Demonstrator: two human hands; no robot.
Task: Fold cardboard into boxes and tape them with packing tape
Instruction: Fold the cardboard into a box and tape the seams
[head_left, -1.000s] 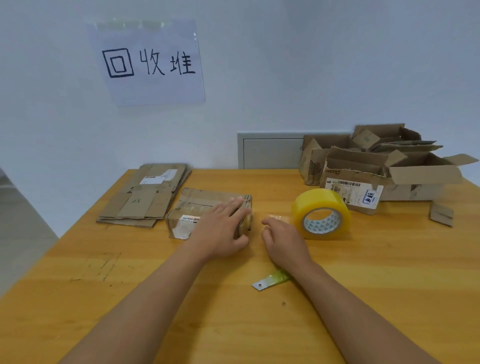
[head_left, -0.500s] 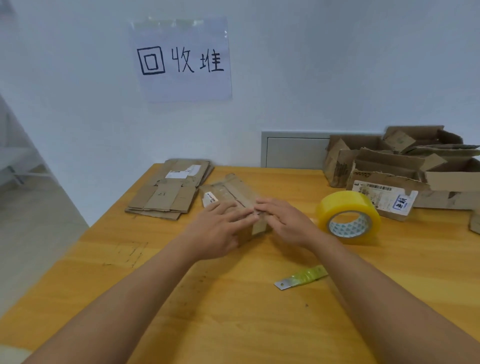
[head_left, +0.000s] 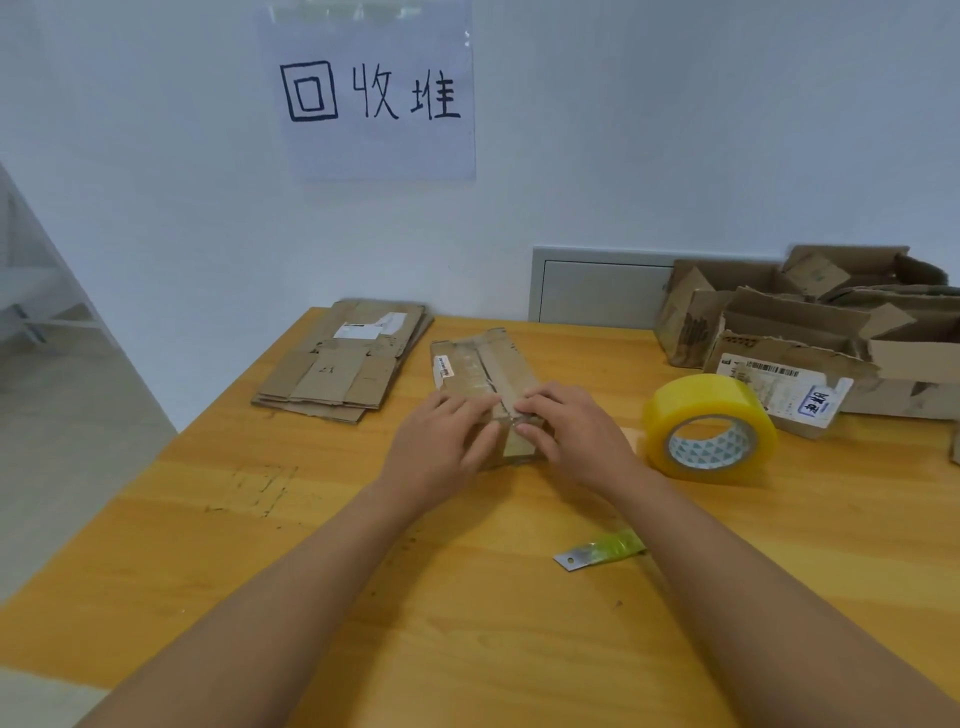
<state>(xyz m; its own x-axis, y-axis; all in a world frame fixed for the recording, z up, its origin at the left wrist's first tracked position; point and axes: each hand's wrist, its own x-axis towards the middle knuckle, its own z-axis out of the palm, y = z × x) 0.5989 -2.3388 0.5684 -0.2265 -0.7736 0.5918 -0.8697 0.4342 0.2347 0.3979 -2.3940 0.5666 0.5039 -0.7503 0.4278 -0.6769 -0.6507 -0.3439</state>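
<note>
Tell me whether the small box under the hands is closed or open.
Closed: the small box has its top flaps lying flat under a tape strip, and both hands, left hand and right hand, press on it.

1. Two bare forearms run back from the fingers to the bottom edge of the view; no sleeve covers either.
2. The left hand (head_left: 441, 441) wears no glove, ring or watch.
3. The right hand (head_left: 576, 434) is likewise bare, its wrist behind the fingers without band or strap.
</note>
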